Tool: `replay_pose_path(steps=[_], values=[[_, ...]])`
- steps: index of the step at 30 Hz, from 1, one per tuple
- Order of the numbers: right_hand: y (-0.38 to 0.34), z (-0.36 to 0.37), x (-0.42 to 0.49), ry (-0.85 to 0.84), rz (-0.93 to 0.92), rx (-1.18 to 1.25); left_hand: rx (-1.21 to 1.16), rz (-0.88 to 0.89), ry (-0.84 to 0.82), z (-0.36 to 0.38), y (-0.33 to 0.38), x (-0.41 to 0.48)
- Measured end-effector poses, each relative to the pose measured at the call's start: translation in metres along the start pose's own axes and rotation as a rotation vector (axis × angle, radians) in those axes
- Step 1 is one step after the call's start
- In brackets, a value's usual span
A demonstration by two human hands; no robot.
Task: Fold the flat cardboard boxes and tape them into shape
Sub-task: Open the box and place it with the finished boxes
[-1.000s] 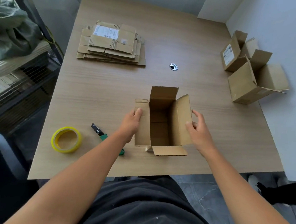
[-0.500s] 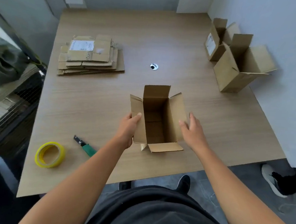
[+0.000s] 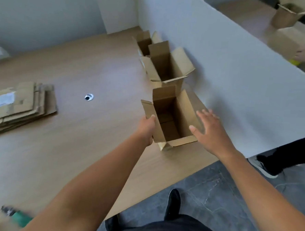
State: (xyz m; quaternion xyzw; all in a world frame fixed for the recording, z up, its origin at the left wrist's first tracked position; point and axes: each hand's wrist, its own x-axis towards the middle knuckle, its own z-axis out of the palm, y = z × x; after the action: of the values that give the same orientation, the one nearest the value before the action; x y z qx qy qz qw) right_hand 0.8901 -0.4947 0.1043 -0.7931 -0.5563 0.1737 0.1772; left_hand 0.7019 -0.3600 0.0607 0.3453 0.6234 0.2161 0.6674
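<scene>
Upright cardboard box (image 3: 184, 115), top flaps open, standing on the worktop (image 3: 93, 129) between the two hands. The left hand (image 3: 146, 127) grips the box's left wall, thumb on the flap. The right hand (image 3: 211, 131) is spread with straight fingers at the right flap; whether it touches cannot be told. Just beyond the hands stand two erected boxes (image 3: 166, 66). Well to the left of the left hand lies a stack of flat boxes (image 3: 22, 105).

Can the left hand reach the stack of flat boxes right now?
Probably yes: only bare table lies between the left hand and the stack of flat boxes, but it grips the open box and must let go first.
</scene>
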Motion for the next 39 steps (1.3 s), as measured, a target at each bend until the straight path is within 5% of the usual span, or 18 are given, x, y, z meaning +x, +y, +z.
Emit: replay_pose_path(steps=[11,16,22,30,39], values=[[0.066,-0.055,0.021,-0.021,0.017,-0.042,0.095,0.002,0.005,0.122,0.029,0.029],[0.035,-0.060,0.047,-0.014,-0.100,-0.068,0.338,0.303,0.071,0.093,0.045,0.018],[-0.060,-0.029,0.085,-0.074,-0.297,-0.095,0.810,0.770,0.312,-0.019,0.073,0.012],[-0.244,0.086,0.113,-0.199,-0.508,-0.147,1.024,0.621,0.619,-0.240,0.076,-0.003],[-0.462,0.246,0.176,-0.362,-0.568,-0.107,0.883,0.289,0.745,-0.516,0.073,0.063]])
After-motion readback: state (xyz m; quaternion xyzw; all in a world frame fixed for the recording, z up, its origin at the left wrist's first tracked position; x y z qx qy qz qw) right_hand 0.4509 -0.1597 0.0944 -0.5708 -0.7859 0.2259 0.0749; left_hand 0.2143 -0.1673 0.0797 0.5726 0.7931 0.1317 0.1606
